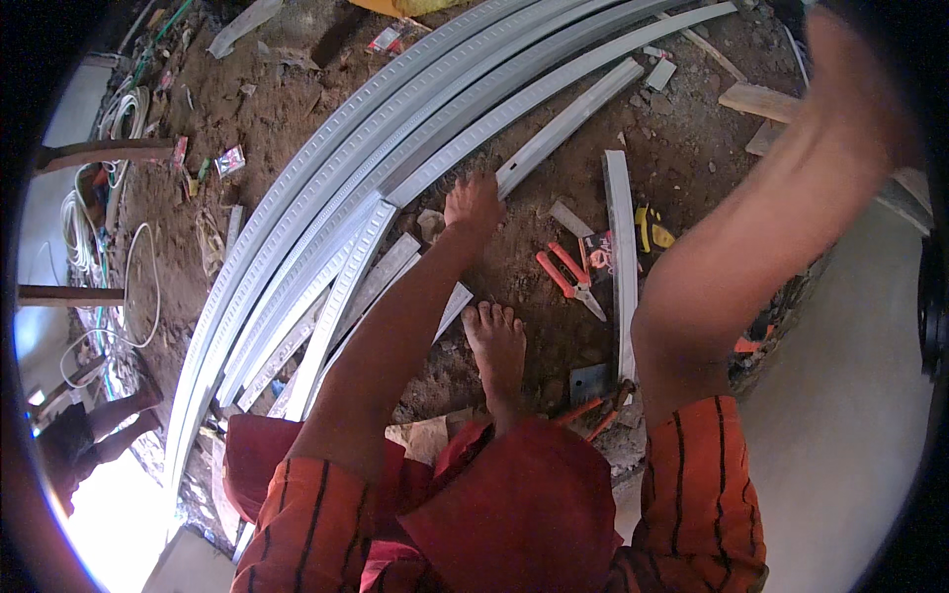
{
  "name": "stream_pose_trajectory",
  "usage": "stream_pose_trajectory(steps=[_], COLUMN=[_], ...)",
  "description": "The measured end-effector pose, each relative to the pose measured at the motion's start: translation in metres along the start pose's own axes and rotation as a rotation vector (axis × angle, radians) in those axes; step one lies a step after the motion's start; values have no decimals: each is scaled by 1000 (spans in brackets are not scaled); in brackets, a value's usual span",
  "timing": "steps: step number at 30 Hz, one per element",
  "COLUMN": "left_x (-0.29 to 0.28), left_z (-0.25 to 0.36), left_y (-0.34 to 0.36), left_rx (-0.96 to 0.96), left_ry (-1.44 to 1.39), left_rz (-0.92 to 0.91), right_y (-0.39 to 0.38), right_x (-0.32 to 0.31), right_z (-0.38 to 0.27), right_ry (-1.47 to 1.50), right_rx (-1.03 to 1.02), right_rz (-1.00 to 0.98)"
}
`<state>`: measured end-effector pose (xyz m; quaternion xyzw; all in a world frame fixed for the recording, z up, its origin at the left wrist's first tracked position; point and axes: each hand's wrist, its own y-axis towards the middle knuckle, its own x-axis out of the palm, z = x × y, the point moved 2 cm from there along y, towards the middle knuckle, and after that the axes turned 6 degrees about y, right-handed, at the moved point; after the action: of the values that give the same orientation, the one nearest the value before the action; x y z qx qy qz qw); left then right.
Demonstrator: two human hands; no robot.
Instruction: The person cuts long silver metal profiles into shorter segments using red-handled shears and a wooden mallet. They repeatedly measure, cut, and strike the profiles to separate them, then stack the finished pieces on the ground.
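Note:
My left hand (474,208) is closed around the near end of a short grey metal channel (571,127), which slants away to the upper right. Just left of it lie long ribbed metal channels (388,163), side by side on the dirt. My right hand (858,84) is raised at the upper right, smeared by motion, so its fingers cannot be made out. Below that arm, red-handled snips (573,282) rest on the ground, their jaws toward me. Beside them stretches a narrow metal strip (621,262). My bare foot (497,351) is planted between the snips and the channels.
A second red-handled tool (598,415) lies near my knee. Yellow-and-black item (652,229) and wooden boards (756,102) sit to the right, by a pale wall (840,395). Coiled white cable (79,227) is at far left; another person's legs (114,425) show lower left.

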<state>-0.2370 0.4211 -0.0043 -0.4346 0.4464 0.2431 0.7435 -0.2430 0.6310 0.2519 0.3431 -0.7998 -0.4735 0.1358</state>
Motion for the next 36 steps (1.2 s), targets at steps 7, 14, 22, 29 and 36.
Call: stream_pose_trajectory(steps=[7, 14, 22, 29, 36], left_x=[3, 7, 7, -1, 9], left_z=[4, -11, -4, 5, 3], left_y=[6, 1, -4, -11, -10], left_rx=[-3, 37, 80, 102, 21], left_ry=[25, -27, 7, -7, -10], left_rz=[92, 216, 247, 292, -11], right_y=[-139, -87, -79, -84, -78], right_x=[41, -3, -18, -6, -3], right_z=[54, 26, 12, 10, 7], right_ry=[68, 386, 474, 296, 334], right_rx=[457, 560, 675, 565, 505], right_rz=[-95, 314, 327, 260, 293])
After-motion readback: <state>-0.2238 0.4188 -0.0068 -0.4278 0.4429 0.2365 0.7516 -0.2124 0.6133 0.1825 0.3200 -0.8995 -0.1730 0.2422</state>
